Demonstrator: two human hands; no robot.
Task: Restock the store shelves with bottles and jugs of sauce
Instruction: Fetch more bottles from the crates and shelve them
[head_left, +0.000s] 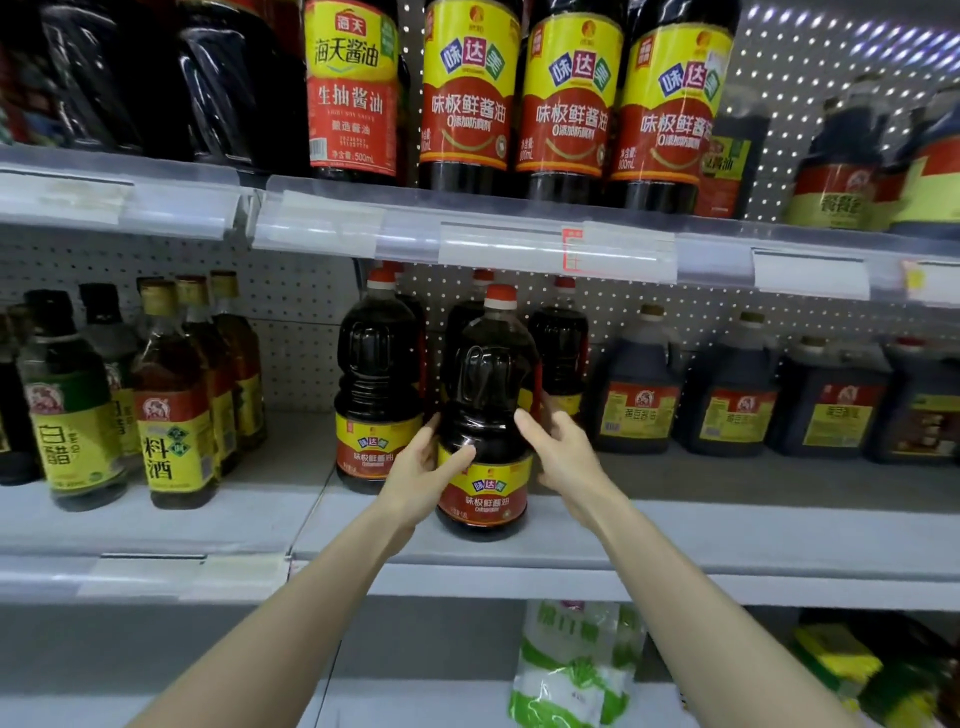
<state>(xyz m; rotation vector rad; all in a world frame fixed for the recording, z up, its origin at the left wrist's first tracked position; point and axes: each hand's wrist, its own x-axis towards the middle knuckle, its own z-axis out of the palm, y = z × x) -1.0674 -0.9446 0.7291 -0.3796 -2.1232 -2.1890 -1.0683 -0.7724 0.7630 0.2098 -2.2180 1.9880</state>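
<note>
**Both hands on a soy sauce jug at the middle shelf**

A grey metal store shelf (727, 540) runs in front of a white pegboard wall (291, 322). The left hand (421, 473) curls round the lower left side of a dark, red-capped plastic soy sauce jug with a yellow-and-red label (483, 395). The right hand (556, 452) grips its right side. The jug is upright near the shelf's front edge and full of dark liquid. It sits between a matching red-capped jug (376, 364) and squarish dark jugs (634, 395).

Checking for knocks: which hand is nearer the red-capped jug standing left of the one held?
Left. The left hand grips the held jug right beside the shelved jug; the right hand is on the held jug's far side.
</note>
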